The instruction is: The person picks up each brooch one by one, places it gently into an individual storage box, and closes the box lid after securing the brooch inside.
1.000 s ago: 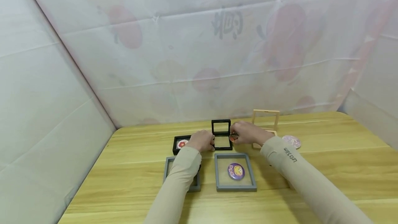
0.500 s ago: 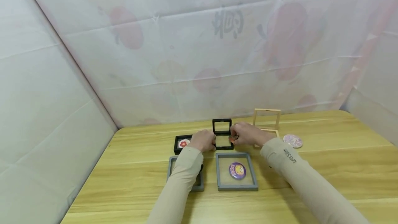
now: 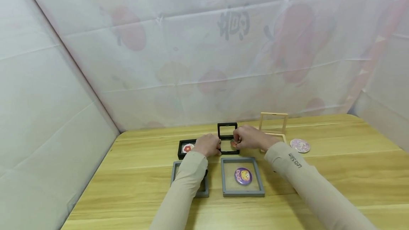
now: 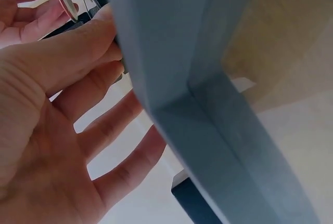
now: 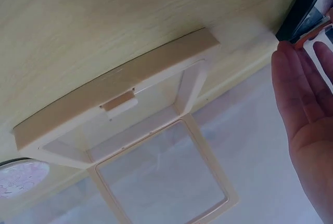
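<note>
My right hand (image 3: 250,137) pinches a small round orange-red badge (image 3: 234,143) over the right part of a black display frame (image 3: 229,153). The frame's lid (image 3: 227,124) stands upright at the back. Tilted on edge, the badge (image 4: 66,1) shows its pale back in the left wrist view. At the frame's left side, my left hand (image 3: 208,144) holds the edge between thumb and fingers. A grey frame (image 4: 171,99) fills much of that wrist view. Fingertips of the right hand (image 5: 309,115) partly hide the badge (image 5: 314,33) in the right wrist view.
Left stands a black frame (image 3: 180,154) with a flower badge (image 3: 187,148). Nearer are two grey frames, one (image 3: 243,194) holding a purple badge (image 3: 243,176), the other (image 3: 202,194) under the left forearm. An opened beige frame (image 3: 274,113) and a lilac badge (image 3: 300,145) lie right.
My right hand has carried the orange-red badge left, from beside the black frame to over its opening. The left hand stays at the frame's left edge.
</note>
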{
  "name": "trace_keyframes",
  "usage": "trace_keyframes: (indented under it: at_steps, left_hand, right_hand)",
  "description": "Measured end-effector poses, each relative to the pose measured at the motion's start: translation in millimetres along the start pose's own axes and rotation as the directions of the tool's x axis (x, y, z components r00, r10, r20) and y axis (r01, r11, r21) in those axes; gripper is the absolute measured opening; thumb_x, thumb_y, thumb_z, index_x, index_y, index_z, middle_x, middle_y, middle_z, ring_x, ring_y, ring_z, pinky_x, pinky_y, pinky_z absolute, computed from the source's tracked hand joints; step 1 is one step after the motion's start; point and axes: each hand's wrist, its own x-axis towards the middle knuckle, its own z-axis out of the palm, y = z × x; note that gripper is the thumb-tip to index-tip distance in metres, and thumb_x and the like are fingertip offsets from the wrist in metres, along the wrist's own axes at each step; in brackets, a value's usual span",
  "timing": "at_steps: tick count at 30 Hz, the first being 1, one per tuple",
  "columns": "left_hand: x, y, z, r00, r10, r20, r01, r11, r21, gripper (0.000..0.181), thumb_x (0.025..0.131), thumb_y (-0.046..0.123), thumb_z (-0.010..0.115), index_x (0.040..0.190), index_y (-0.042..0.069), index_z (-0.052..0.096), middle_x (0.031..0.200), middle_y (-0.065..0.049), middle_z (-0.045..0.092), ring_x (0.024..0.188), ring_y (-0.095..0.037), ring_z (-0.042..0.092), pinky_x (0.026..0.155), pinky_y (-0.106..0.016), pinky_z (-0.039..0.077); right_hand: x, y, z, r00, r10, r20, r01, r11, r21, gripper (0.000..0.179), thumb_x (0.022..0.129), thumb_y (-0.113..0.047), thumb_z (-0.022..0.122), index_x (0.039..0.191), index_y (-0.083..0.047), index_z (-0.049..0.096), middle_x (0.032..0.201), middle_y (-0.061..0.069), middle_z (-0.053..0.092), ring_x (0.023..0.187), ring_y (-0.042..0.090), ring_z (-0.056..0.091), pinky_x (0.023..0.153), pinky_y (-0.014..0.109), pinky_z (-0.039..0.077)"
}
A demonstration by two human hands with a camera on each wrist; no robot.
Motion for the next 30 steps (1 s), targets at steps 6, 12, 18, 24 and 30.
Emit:
trace_keyframes:
  at_steps: [6,12,18,24,30]
  left_hand:
    - [2.1,3.1,-0.5,1.0,0.003,-0.009,-0.003,1.0,-0.001,0.046,0.086,0.023,0.084,0.061,0.016,0.046,0.059,0.007,0.037,0.058,-0.008,0.038,0.055,-0.026,0.035]
    - [4.3,5.5,-0.5,1.0,-0.012,-0.001,0.012,0.999,0.04,0.043,0.087,0.021,0.083,0.06,0.015,0.051,0.059,0.005,0.042,0.057,-0.01,0.039,0.054,-0.028,0.036]
    - [4.8,5.8,0.8,1.0,-0.015,0.011,0.015,0.999,0.048,0.036,0.086,0.021,0.084,0.063,0.015,0.058,0.061,0.006,0.048,0.057,-0.009,0.042,0.054,-0.028,0.038]
    - [5.1,6.9,1.0,1.0,-0.008,0.005,0.008,0.999,0.037,0.031,0.085,0.021,0.085,0.065,0.015,0.062,0.063,0.007,0.053,0.058,-0.008,0.045,0.054,-0.027,0.041]
    - [6.3,8.1,-0.4,1.0,-0.01,0.005,0.01,0.999,0.036,0.038,0.086,0.02,0.084,0.061,0.014,0.057,0.059,0.006,0.047,0.056,-0.009,0.041,0.053,-0.027,0.038]
  right_hand:
    - [3.0,-1.5,3.1,0.999,-0.029,-0.025,0.029,1.0,-0.009,0.021,0.084,-0.011,0.082,0.074,-0.011,0.064,0.071,-0.006,0.057,0.063,0.008,0.05,0.06,0.026,0.046]
    - [5.5,-2.2,5.8,0.998,-0.046,-0.03,0.045,0.999,-0.022,0.022,0.083,-0.009,0.082,0.074,-0.012,0.063,0.069,-0.006,0.056,0.061,0.007,0.049,0.058,0.025,0.045]
    - [6.5,-7.0,9.4,0.997,-0.065,-0.043,0.063,0.997,-0.048,0.018,0.084,-0.008,0.082,0.076,-0.011,0.066,0.071,-0.007,0.057,0.062,0.007,0.049,0.059,0.025,0.045]
    - [6.8,-8.4,12.1,0.996,-0.073,-0.047,0.07,0.996,-0.061,0.016,0.085,-0.008,0.082,0.078,-0.01,0.068,0.074,-0.006,0.059,0.063,0.007,0.05,0.059,0.026,0.046]
    - [7.3,-7.5,13.0,0.996,-0.076,-0.048,0.072,0.995,-0.075,0.013,0.086,-0.006,0.081,0.079,-0.01,0.07,0.079,-0.003,0.063,0.066,0.008,0.054,0.062,0.027,0.049]
